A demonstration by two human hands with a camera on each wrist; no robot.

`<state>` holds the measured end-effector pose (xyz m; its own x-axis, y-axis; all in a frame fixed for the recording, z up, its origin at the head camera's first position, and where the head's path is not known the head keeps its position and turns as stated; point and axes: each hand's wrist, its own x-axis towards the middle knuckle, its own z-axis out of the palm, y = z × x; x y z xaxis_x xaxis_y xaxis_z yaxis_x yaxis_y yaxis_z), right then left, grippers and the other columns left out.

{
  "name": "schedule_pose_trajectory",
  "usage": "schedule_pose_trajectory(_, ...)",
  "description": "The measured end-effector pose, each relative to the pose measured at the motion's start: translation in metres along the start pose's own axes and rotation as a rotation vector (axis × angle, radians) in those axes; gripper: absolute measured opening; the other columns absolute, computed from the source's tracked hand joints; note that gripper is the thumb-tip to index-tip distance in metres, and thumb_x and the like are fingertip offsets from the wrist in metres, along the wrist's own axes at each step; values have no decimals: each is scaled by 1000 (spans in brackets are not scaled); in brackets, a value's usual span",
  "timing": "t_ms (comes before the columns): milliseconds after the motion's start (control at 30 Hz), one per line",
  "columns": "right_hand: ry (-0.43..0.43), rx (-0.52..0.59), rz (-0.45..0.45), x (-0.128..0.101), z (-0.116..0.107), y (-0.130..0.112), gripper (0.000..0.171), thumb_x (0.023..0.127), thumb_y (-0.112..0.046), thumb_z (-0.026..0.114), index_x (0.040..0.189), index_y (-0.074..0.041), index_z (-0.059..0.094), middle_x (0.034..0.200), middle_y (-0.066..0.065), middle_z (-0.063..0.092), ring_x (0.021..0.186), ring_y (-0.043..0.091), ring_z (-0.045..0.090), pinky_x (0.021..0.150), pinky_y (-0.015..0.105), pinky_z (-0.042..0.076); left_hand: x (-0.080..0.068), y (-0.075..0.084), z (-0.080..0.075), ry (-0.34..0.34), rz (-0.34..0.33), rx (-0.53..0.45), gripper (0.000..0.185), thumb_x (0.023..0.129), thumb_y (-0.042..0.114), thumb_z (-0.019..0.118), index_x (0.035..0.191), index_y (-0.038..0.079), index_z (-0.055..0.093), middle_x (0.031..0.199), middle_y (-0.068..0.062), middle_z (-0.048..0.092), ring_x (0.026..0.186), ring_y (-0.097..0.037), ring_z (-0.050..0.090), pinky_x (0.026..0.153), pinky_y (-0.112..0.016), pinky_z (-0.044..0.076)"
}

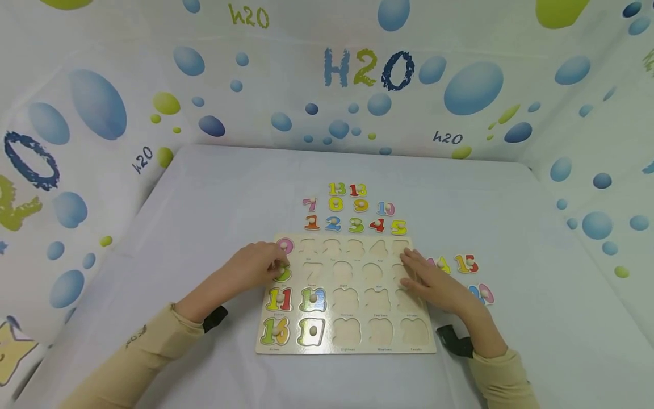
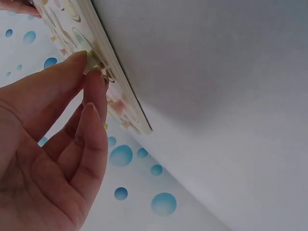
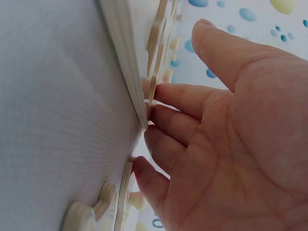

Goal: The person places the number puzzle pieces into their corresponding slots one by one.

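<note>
A wooden number puzzle board (image 1: 322, 348) lies flat on the table. At its left side my left hand (image 1: 258, 263) pinches the knob of a green number piece (image 1: 283, 276), which sits at the first slot of the second row. In the left wrist view, the thumb and forefinger of the left hand (image 2: 57, 144) meet on that knob. My right hand (image 1: 434, 284) rests at the board's right edge with its fingers extended. The right wrist view shows the fingertips of the right hand (image 3: 216, 139) touching the board's edge (image 3: 126, 62), the thumb held apart.
Pink 0 (image 1: 285, 245), 11 (image 1: 279, 299), 12 (image 1: 313, 299), 16 (image 1: 275, 331) and 17 (image 1: 310, 332) pieces sit in slots. Loose number pieces, among them a yellow 5 (image 1: 398, 228), lie behind the board. A 15 (image 1: 467, 263) and others lie to its right, partly behind the right hand.
</note>
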<state>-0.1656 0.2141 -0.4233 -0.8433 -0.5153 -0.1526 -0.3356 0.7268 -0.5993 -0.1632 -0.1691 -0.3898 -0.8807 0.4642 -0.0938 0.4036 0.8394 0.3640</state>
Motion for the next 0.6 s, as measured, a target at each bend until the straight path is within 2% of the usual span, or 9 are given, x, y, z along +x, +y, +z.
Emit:
schedule_pose_trajectory(133, 0, 3, 5, 0, -1, -1, 68, 95, -40, 52, 144, 1, 30, 151, 18, 19, 138, 35, 11, 106, 55, 11, 4, 0, -3, -34, 2, -2, 14, 78, -2, 64, 85, 9, 69, 75, 3, 59, 66, -13, 50, 58, -27, 42)
schedule_pose_trajectory(233, 2, 1, 2, 0, -2, -2, 67, 95, -39, 52, 144, 2, 31, 151, 18, 19, 138, 35, 11, 107, 55, 11, 7, 0, -13, -79, -3, -50, 20, 81, 4, 66, 101, 6, 67, 82, 2, 61, 70, -14, 54, 61, -28, 46)
schedule_pose_trajectory(300, 4, 0, 1, 0, -3, -2, 67, 95, -39, 52, 144, 1, 30, 151, 18, 19, 138, 35, 12, 107, 55, 11, 15, -2, -24, -90, 1, -98, 23, 85, 8, 67, 108, 5, 65, 85, 0, 62, 73, -15, 56, 63, -29, 47)
schedule_pose_trajectory(367, 7, 2, 1, 0, -3, -2, 67, 95, -40, 52, 144, 1, 30, 151, 18, 19, 138, 35, 12, 107, 55, 11, 27, -6, -35, -65, 11, -145, 27, 87, 10, 66, 113, 4, 63, 89, -2, 63, 78, -18, 58, 66, -32, 49)
schedule_pose_trajectory(433, 9, 8, -2, -1, -3, -1, 67, 95, -40, 52, 144, 1, 31, 151, 17, 20, 138, 34, 12, 107, 55, 12, 44, -11, -43, -4, 12, -177, 29, 87, 11, 67, 114, 2, 62, 91, -6, 64, 81, -22, 59, 69, -34, 50)
schedule_pose_trajectory(533, 12, 15, -11, -1, -1, -1, 67, 95, -40, 52, 144, 1, 31, 151, 17, 20, 138, 34, 12, 106, 54, 13, 73, -21, -49, 62, -18, -199, 33, 87, 10, 67, 117, -1, 60, 95, -12, 64, 85, -27, 60, 72, -37, 51)
schedule_pose_trajectory(600, 13, 12, -20, -2, 1, -1, 66, 95, -39, 52, 143, 2, 32, 151, 17, 21, 138, 34, 12, 106, 54, 14, 91, -27, -48, 78, -51, -183, 37, 86, 11, 68, 119, -2, 58, 98, -15, 64, 89, -29, 61, 76, -39, 50)
